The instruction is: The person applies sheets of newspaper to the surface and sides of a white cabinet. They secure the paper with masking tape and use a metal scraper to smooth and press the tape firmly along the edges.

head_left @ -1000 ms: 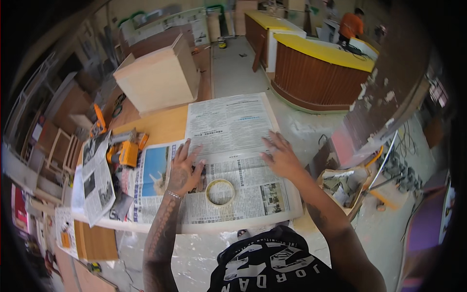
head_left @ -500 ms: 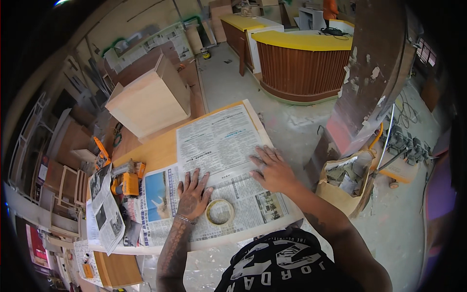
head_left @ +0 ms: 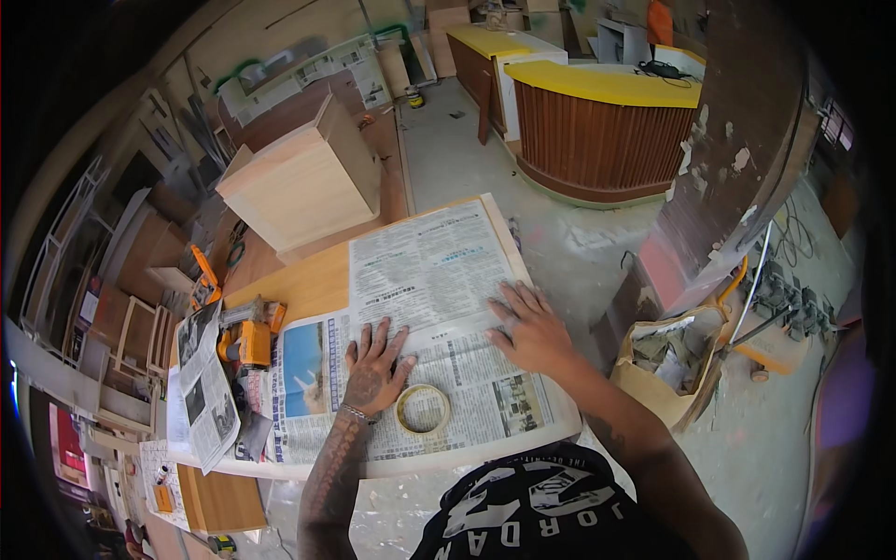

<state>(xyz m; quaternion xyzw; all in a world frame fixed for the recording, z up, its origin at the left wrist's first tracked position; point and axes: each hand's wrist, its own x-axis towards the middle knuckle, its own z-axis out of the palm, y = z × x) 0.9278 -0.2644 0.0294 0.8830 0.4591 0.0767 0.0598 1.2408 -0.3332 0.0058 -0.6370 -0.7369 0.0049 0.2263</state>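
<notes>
Both hands flat, fingers spread, gripping nothing, pressing on newspaper sheets [head_left: 425, 308] spread over bench [head_left: 308, 280]. Left hand [head_left: 375, 366] at 7 o'clock of sheets, right hand [head_left: 532, 329] at 4 o'clock. Masking tape roll [head_left: 422, 409] just beside left wrist, 5 o'clock of it. Yellow power tool [head_left: 247, 338] at 9 o'clock, partly hidden under loose paper. Bench's near edge cut off by person's dark shirt.

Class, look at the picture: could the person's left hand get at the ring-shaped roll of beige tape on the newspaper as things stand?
Probably yes. The left hand lies flat on the newspaper, and the ring-shaped roll of beige tape sits just beside its wrist with nothing between them.
</notes>
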